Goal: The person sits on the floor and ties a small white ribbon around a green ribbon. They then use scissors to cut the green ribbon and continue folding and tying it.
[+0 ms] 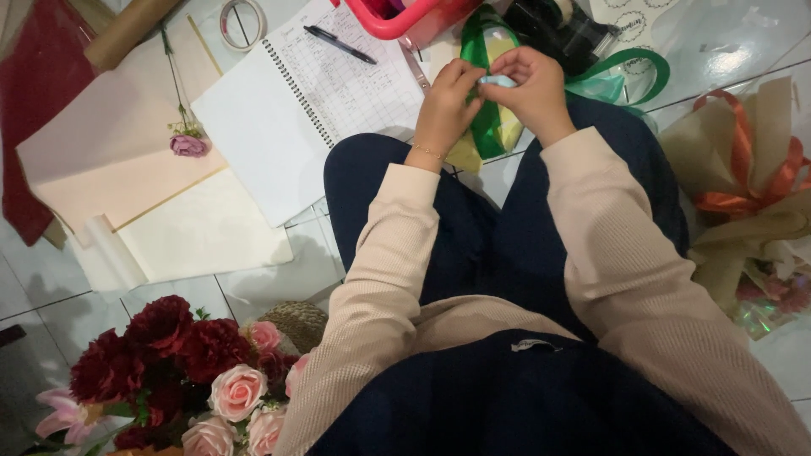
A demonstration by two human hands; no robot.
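My left hand (445,101) and my right hand (530,84) meet above my knees, both pinching a small pale blue object (498,81). A green ribbon (486,127) hangs from between the hands and loops behind them. I cannot tell whether the fingers also grip the ribbon. Under the ribbon lies a pale yellow piece (509,131). My legs in dark trousers (473,236) are below the hands.
A spiral notebook (338,84) with a pen (340,44) lies left of the hands. Cream paper sheets (127,160), a single pink flower (187,145), a tape roll (242,21), a red basket (397,21). Rose bouquet (186,371) at bottom left; wrapped bouquet with orange ribbon (748,194) at right.
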